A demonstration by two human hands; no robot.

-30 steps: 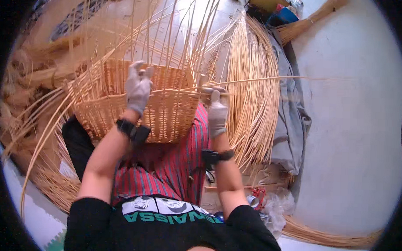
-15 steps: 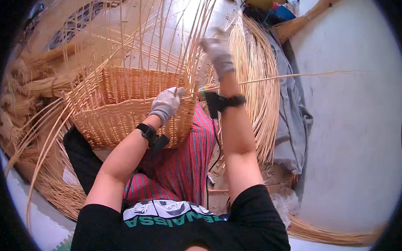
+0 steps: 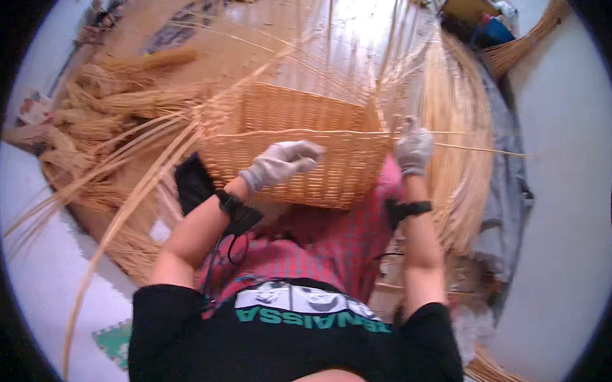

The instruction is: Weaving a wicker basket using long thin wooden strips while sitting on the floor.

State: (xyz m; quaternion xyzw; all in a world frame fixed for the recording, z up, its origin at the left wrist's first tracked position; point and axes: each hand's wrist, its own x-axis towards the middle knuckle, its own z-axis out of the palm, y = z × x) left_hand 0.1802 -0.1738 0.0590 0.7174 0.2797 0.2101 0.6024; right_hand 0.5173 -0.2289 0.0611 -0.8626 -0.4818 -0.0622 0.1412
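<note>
A woven wicker basket (image 3: 293, 165) with upright stakes rests at my lap, its open top facing up. My left hand (image 3: 283, 163), in a pale glove, is in front of its near wall, fingers stretched out to the right and holding nothing. At the right front corner, my right hand (image 3: 413, 149), also gloved, is closed around a thin wicker strand (image 3: 486, 149) that runs out to the right. Blur partly hides its fingertips. Long stakes lean out from the basket's left side.
Bundles of straw-coloured wicker (image 3: 120, 104) lie on the floor at the left. A long sheaf of rods (image 3: 456, 142) lies at the right, beside a grey cloth (image 3: 512, 171). A blue container (image 3: 498, 29) stands at the far right.
The view has shifted, so the basket appears farther right. My left hand has let go of the rim near the right corner. My right hand has come down from beside the stakes to the strand.
</note>
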